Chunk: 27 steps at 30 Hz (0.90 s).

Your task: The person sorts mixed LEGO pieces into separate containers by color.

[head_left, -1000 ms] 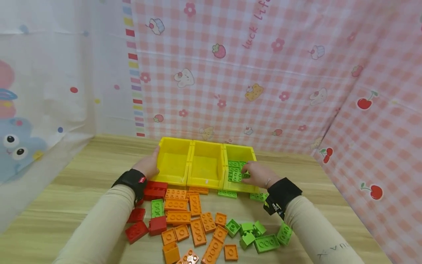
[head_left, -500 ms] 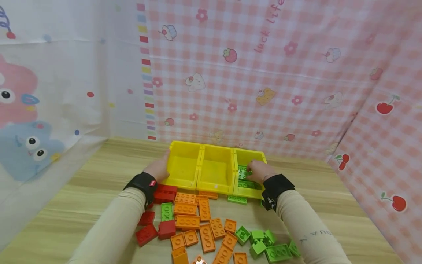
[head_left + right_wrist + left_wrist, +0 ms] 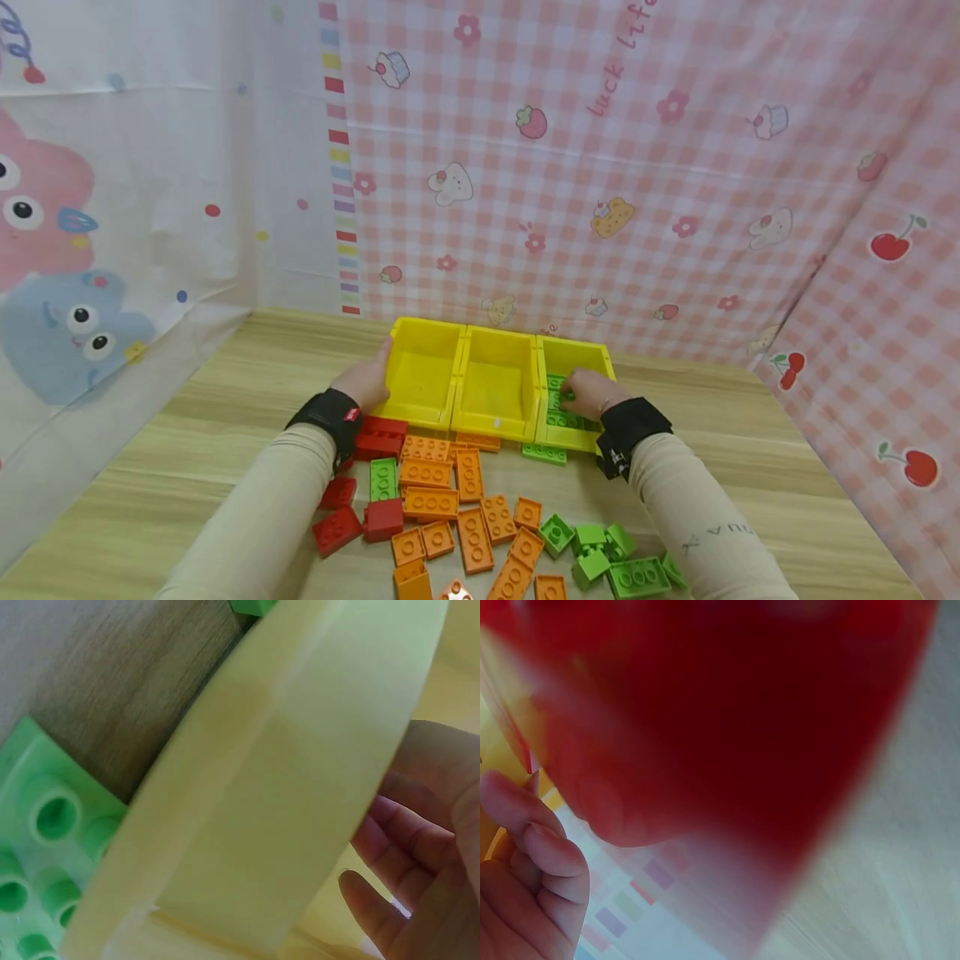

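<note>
A row of three joined yellow bins stands on the table. My left hand grips the leftmost bin's outer side; its curled fingers show beside the yellow plastic in the left wrist view. Large and blurred in that view is a red brick close to the camera. My right hand reaches into the rightmost bin, its fingers at several green bricks. Loosely bent fingers show behind the yellow wall in the right wrist view, with the other fingertips hidden.
In front of the bins lie red bricks on the left, orange bricks in the middle and green bricks on the right. One green brick sits among the red ones. Patterned cloth hangs behind the table.
The head view has shifted, so everything appears farther right. My right hand has worked inside the right bin, where the green bricks now lie differently. My left hand stays at the bin's left side.
</note>
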Tool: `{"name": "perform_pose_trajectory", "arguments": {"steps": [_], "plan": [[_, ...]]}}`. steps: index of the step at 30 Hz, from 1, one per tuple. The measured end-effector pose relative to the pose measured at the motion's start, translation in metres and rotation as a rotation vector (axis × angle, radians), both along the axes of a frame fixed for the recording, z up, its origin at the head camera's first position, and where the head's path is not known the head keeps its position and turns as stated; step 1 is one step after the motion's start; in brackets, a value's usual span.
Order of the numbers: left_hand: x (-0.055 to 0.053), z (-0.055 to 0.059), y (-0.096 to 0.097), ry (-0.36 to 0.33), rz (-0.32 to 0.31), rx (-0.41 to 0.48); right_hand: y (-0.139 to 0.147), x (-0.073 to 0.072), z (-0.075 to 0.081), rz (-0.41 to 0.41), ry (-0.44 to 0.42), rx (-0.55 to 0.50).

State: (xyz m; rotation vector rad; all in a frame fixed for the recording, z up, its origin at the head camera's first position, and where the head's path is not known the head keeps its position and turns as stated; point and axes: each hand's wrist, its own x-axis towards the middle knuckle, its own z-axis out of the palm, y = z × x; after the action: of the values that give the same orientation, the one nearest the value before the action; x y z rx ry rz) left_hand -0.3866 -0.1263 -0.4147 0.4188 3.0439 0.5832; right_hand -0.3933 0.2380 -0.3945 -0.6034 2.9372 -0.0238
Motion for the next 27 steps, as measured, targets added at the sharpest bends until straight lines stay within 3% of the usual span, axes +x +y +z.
{"name": "perform_pose_trajectory", "arguments": {"steps": [7,16,27], "plan": [[0.004,0.003,0.012,-0.023,-0.018,0.004,0.012,0.01,-0.001,0.096,0.004,-0.029],[0.006,0.007,0.014,-0.024,-0.042,0.031,0.022,0.038,0.011,0.045,0.088,-0.073],[0.002,0.004,0.0,-0.034,-0.052,0.033,0.042,0.074,0.022,0.083,0.211,-0.159]]}}
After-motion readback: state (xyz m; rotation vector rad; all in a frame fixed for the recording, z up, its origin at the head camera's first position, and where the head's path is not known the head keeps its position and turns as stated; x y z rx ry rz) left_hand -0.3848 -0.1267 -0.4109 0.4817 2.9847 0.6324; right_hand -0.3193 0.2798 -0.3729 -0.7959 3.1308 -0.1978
